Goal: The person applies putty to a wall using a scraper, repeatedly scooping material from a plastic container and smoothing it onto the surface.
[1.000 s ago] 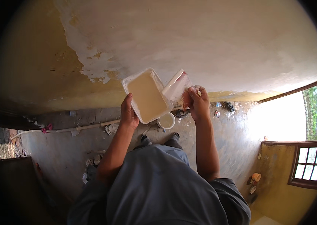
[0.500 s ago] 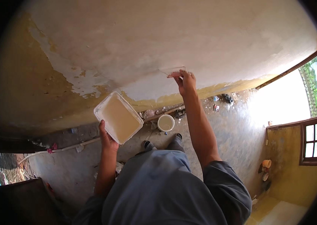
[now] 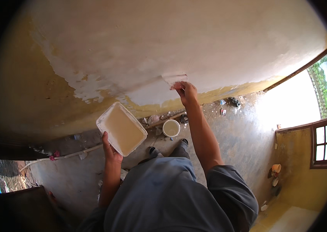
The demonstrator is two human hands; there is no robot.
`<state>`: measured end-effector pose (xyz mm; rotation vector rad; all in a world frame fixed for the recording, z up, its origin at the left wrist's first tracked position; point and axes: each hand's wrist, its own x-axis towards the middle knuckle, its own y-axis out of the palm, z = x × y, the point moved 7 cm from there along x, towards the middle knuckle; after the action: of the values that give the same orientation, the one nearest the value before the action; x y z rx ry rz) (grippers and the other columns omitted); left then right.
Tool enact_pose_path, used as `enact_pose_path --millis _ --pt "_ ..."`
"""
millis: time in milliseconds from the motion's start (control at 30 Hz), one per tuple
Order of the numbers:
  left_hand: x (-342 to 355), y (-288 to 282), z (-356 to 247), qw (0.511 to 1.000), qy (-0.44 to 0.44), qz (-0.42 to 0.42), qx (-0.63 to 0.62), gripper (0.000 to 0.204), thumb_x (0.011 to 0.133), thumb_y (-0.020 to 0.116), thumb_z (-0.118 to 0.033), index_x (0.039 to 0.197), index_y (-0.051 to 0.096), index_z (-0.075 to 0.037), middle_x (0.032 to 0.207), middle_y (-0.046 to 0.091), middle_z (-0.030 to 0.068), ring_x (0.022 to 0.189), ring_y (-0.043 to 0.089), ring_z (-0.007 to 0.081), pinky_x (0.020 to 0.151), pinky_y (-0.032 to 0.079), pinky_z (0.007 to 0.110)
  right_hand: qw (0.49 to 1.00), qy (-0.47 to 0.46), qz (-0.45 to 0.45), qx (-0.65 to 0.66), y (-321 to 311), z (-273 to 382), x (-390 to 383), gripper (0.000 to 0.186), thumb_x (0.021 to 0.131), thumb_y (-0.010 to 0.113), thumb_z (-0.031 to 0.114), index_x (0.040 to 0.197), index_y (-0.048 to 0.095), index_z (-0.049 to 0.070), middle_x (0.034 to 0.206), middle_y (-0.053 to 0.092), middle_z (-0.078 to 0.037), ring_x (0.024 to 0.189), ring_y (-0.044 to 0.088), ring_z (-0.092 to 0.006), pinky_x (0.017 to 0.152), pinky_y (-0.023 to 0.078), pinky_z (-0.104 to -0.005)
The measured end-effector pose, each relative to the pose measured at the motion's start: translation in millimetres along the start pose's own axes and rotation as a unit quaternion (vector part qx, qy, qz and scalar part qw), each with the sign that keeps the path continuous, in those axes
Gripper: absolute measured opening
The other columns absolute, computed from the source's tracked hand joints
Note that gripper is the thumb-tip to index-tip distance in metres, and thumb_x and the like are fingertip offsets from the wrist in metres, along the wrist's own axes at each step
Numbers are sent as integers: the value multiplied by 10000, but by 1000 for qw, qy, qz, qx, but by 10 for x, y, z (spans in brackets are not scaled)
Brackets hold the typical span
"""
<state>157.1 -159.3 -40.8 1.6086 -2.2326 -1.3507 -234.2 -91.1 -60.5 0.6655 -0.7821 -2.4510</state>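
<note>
My left hand (image 3: 111, 150) is closed on the near-left rim of a white rectangular tub (image 3: 121, 129), its thumb over the edge. Pale cream, smooth paste or liquid lies inside it. Up against the wall (image 3: 132, 50), my right hand (image 3: 188, 92) pinches a flat, thin scraper (image 3: 175, 81) with a reddish grip part and a pale wide blade. The blade is at the whitish coated surface, just above the lower yellow band. Whether its whole edge touches the wall I cannot tell. Yellow, flaking patches show on the wall's left part.
A round white bucket (image 3: 171, 128) with pale liquid stands on the floor by my feet. A long pipe (image 3: 82, 150) lies along the wall's foot among bits of debris. An orange container (image 3: 275, 168) is by the right wall. A bright doorway (image 3: 287, 100) opens at the right.
My right hand has drawn the scraper slightly down and to the left along the wall, and the blade's face shows more. The tub in my left hand sits a little lower in view.
</note>
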Motion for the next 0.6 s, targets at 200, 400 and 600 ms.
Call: enact_pose_path --millis 200,400,600 --pt "-17 -6 24 1000 -16 16 -1 704 846 620 -451 1387 390 -63 1334 501 105 1205 504 283 1003 437 426 990 -85 104 -48 1037 1199 -472 133 878 473 22 833 571 -55 828 652 -181 816 668 -280 747 575 -375" --pt "-31 -16 148 1000 -17 -7 -12 697 852 611 -452 1389 389 -66 1340 496 107 1211 498 285 1011 427 432 995 -39 -79 -54 -288 651 -176 120 857 540 11 960 536 -49 905 633 -160 800 661 -268 686 608 -371" --pt "-103 150 263 1000 -12 -3 15 703 850 610 -461 1389 388 -69 1353 485 110 1221 487 292 1018 416 436 998 -43 -51 -3 -130 675 536 31 833 547 -19 818 532 4 742 539 -64 599 532 -154 533 505 -239"
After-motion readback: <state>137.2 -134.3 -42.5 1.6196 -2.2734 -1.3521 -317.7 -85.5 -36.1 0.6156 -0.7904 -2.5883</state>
